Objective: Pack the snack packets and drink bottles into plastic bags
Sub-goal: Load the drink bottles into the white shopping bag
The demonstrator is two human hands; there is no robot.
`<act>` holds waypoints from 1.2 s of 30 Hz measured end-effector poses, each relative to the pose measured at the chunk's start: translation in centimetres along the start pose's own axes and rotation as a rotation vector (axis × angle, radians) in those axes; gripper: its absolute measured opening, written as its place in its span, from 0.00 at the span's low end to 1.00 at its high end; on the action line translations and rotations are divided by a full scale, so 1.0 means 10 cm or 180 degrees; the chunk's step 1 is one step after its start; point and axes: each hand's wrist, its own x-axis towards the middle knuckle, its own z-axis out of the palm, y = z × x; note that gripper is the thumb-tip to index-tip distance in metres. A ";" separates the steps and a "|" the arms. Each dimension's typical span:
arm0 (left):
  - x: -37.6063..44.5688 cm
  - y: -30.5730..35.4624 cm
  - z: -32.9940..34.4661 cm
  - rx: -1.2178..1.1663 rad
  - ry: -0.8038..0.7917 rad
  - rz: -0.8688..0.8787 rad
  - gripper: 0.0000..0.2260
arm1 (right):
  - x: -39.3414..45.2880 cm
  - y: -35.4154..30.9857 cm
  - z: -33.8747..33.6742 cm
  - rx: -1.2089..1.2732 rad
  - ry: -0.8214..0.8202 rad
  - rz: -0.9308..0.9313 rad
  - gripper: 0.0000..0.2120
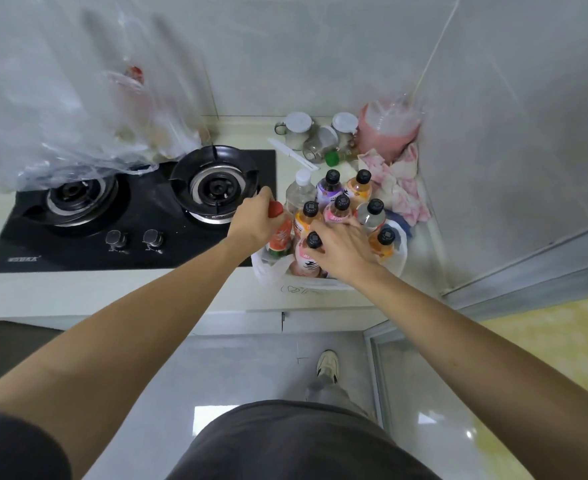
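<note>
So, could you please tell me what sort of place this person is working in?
Most likely a home kitchen: a two-burner gas stove is set into a pale countertop against a tiled wall, with lidded jars at the back.

Upright capped drink bottles [339, 209] cluster inside a white plastic bag [264, 270].

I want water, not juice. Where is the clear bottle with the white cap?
In the head view, the clear bottle stands at the far left of the bottle cluster, just right of the stove, beside the purple bottle.
</note>
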 end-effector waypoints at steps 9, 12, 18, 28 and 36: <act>0.08 -0.13 0.05 -0.0221 -0.0022 0.0093 0.15 | 0.37 -0.02 -0.19 0.0529 0.0152 0.0167 0.16; 0.07 -0.18 0.06 -0.0351 0.0007 0.0129 0.13 | 0.63 -0.10 -0.27 0.0743 0.0041 0.0135 0.17; 0.03 -0.26 0.07 -0.0502 0.0013 0.0250 0.15 | 0.93 -0.27 -0.21 0.0824 -0.0265 0.0152 0.12; -0.45 -0.52 0.37 -0.0540 -0.0390 -0.0126 0.15 | 1.02 -0.27 -0.18 0.1109 -0.0435 0.0421 0.07; -0.57 -0.59 0.69 0.0818 -0.1589 -0.0166 0.27 | 1.01 -0.30 -0.12 0.0515 -0.0486 -0.0005 0.09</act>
